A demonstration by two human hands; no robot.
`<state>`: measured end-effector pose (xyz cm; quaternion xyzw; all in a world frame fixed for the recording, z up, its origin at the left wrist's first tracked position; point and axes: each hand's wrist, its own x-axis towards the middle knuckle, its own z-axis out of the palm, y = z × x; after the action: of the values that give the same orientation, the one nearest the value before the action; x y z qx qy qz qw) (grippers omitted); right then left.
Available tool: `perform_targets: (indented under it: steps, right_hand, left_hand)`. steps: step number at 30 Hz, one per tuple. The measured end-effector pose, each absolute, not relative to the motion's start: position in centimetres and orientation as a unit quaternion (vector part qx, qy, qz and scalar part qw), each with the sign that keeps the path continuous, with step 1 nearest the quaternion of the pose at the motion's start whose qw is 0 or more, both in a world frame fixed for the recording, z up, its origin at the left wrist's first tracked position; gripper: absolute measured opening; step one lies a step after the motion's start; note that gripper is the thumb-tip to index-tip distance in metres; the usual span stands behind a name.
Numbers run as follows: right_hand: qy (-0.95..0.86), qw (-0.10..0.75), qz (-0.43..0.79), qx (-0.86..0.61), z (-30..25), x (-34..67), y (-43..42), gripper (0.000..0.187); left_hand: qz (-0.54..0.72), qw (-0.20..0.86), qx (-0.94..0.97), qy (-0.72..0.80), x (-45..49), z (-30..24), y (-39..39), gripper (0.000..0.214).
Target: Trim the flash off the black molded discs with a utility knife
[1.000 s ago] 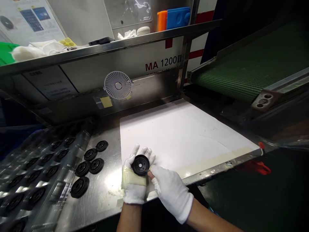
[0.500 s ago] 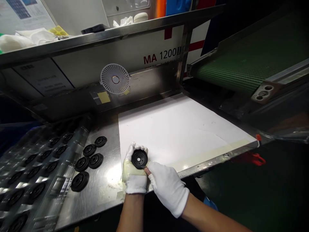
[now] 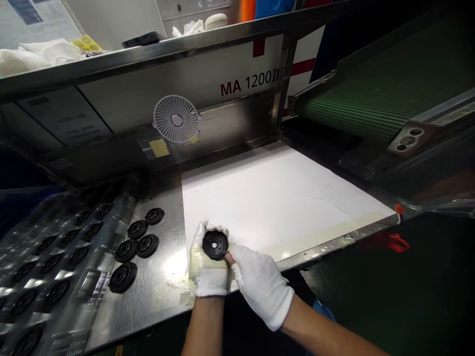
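Note:
My left hand, in a white glove with tape round the palm, cups a round black ribbed disc with its fingers curled over the far edge. My right hand, also in a white glove, pinches at the disc's near right rim with a bare fingertip showing; whether it holds a small tool I cannot make out. Both hands hover over the front edge of the steel bench, at the corner of a white sheet.
Several loose black discs lie on the steel to the left. A clear plastic tray with more discs in its pockets fills the far left. A small white fan stands behind. A green conveyor belt rises at right; a cluttered shelf hangs overhead.
My left fingers have curled from spread to wrapped round the disc. Both hands have shifted slightly up in view. The camera has tilted down a little.

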<state>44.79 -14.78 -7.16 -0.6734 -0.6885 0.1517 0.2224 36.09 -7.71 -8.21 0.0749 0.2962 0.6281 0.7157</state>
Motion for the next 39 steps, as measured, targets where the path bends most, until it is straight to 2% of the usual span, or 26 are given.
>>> perform_targets:
  steps: [7,18,25,29,35,39]
  right_hand:
    - [-0.688,0.226,0.128,-0.678,-7.2,45.5,-14.6,0.017]
    - [-0.686,0.219,0.152,-0.677,-7.2,44.9,-15.1,0.018]
    - [-0.676,0.242,0.153,-0.679,-6.9,45.3,-14.7,0.019]
    - [-0.685,0.226,0.146,-0.677,-6.9,44.9,-14.9,0.021]
    - [-0.685,0.253,0.133,-0.67,-7.1,45.6,-14.7,0.018]
    - [-0.678,0.266,0.131,-0.673,-7.3,46.2,-14.6,0.015]
  left_hand:
    - [0.552,0.77,0.074,0.312,35.7,-6.5,-8.4,0.031]
    - [0.58,0.755,0.033,0.303,36.0,-8.1,-7.4,0.002]
    - [0.602,0.747,0.048,0.279,36.0,-7.5,-7.6,0.004]
    - [0.626,0.725,0.044,0.282,36.5,-7.3,-7.8,0.006]
    - [0.559,0.766,0.099,0.304,35.9,-6.1,-8.6,0.036]
    - [0.548,0.777,0.053,0.305,35.9,-5.8,-8.3,0.019]
